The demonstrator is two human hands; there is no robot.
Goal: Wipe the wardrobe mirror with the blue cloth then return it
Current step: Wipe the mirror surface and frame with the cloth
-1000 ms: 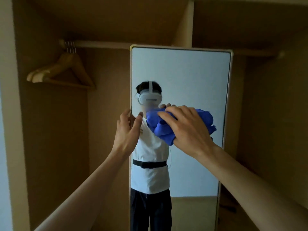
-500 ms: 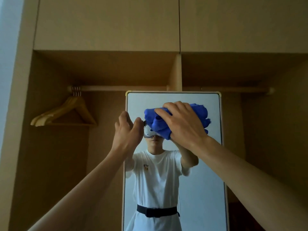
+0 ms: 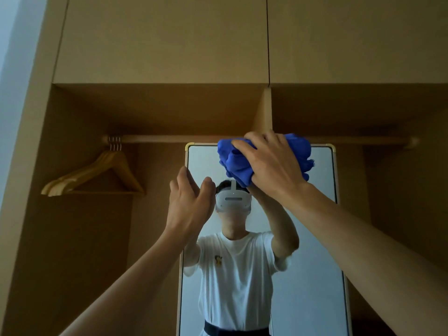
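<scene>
pressing the bunched blue cloth (image 3: 236,163) against the top of the mirror (image 3: 315,238), the right hand (image 3: 274,170) had its fingers curled over the wad, gripping it to keep the fabric between palm and glass. the cloth sat right at the mirror's upper edge, part of it lapping over the frame and in front of the rail (image 3: 169,138) just beyond the knuckles. the left hand (image 3: 191,204), lower and off to the other side, was half open, fingers gently bent at the mirror's side edge and thumb spread across the glass, most likely to steady the panel against the push; whether it truly clasped the frame could not be told. above the right hand little glass remained, so the stroke probably had to turn sideways or downward. out past the right hand's little finger the glass lay bare, and below both wrists a long stretch was open. hangers (image 3: 72,180) hung well out past the left hand.
</scene>
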